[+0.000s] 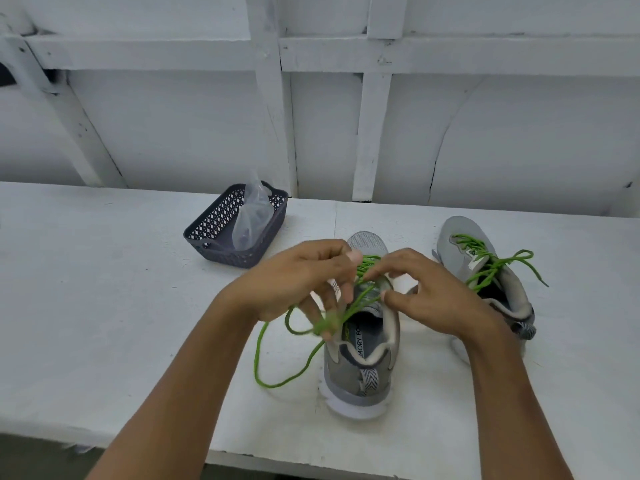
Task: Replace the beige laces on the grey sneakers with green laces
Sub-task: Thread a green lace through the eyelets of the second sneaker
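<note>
Above a white table (104,306) by a white wall (173,133), left hand (298,282) and right hand (433,296) pinch green lace (258,358).

Two bare forearms are reaching in from the near edge, converging at the middle; left hand (301,282) is curling its fingers round strands of green lace (257,355); right hand (436,297), just beside it, palm down, is pinching the same lace at its fingertips.
</note>
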Demonstrator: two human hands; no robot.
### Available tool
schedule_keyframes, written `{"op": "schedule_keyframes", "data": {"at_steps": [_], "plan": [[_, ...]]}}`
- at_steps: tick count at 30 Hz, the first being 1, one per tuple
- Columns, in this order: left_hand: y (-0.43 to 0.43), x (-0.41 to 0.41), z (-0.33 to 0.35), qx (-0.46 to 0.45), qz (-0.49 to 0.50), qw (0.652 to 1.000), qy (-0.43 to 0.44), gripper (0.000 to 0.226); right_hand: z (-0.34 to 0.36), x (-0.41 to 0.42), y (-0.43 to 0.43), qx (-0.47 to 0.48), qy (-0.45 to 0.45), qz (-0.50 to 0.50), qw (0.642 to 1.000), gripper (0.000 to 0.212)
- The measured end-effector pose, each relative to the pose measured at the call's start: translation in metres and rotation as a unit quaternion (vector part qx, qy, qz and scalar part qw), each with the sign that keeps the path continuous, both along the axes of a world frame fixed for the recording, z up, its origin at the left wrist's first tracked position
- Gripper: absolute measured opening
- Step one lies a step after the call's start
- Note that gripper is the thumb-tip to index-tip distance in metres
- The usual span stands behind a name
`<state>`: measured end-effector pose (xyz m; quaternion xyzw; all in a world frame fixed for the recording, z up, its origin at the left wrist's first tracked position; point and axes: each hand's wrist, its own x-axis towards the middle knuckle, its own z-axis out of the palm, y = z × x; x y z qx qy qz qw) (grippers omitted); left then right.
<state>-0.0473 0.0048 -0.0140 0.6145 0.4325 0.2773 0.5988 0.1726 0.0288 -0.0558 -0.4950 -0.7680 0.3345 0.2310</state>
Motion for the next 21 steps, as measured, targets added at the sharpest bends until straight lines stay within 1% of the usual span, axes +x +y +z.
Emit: {"op": "schedule_keyframes", "data": {"at_steps": [2, 4, 6, 8, 10, 11, 12, 14, 16, 17, 20, 21], "plan": [[-0.002, 0.0, 0.001, -0.009, 0.003, 0.997, 0.081, 0.027, 0.001, -0.004, -0.002, 0.001, -0.016, 0.026, 1.0, 0.033], [-0.002, 0.002, -0.002, 0.03, 0.006, 0.978, 0.205, 0.02, 0.001, -0.006, -0.004, -0.008, -0.007, 0.023, 1.0, 0.034], [-0.002, 0.007, -0.007, 0.096, 0.0, 0.941, 0.324, 0.017, -0.001, -0.008, -0.003, 0.0, 0.04, -0.019, 0.999, 0.025], [-0.003, 0.012, -0.013, 0.157, -0.001, 0.902, 0.403, 0.021, -0.001, -0.008, -0.002, -0.004, 0.079, -0.09, 0.993, 0.008], [-0.002, 0.015, -0.016, 0.21, 0.004, 0.861, 0.464, 0.018, -0.001, -0.007, -0.002, -0.019, 0.061, -0.124, 0.99, 0.01], [-0.003, 0.016, -0.018, 0.225, 0.006, 0.851, 0.475, 0.014, -0.002, -0.008, -0.003, -0.026, 0.055, -0.121, 0.991, 0.011], [-0.003, 0.017, -0.019, 0.236, 0.005, 0.846, 0.479, 0.01, -0.002, -0.008, -0.004, -0.032, 0.068, -0.118, 0.99, 0.012], [-0.003, 0.017, -0.021, 0.25, 0.0, 0.842, 0.478, 0.011, -0.004, -0.01, -0.003, -0.046, 0.129, -0.125, 0.983, 0.01], [-0.002, 0.015, -0.023, 0.262, -0.003, 0.844, 0.468, 0.011, -0.006, -0.013, -0.003, -0.058, 0.164, -0.129, 0.976, 0.009], [-0.002, 0.015, -0.022, 0.26, -0.003, 0.852, 0.454, 0.01, -0.007, -0.013, -0.002, -0.058, 0.171, -0.13, 0.975, 0.009], [0.002, 0.011, -0.017, 0.235, 0.019, 0.9, 0.368, 0.009, -0.007, -0.012, -0.001, -0.06, 0.194, -0.124, 0.971, 0.01], [0.002, 0.009, -0.015, 0.225, 0.033, 0.911, 0.345, 0.011, -0.007, -0.009, -0.001, -0.07, 0.201, -0.116, 0.97, 0.01]]}}
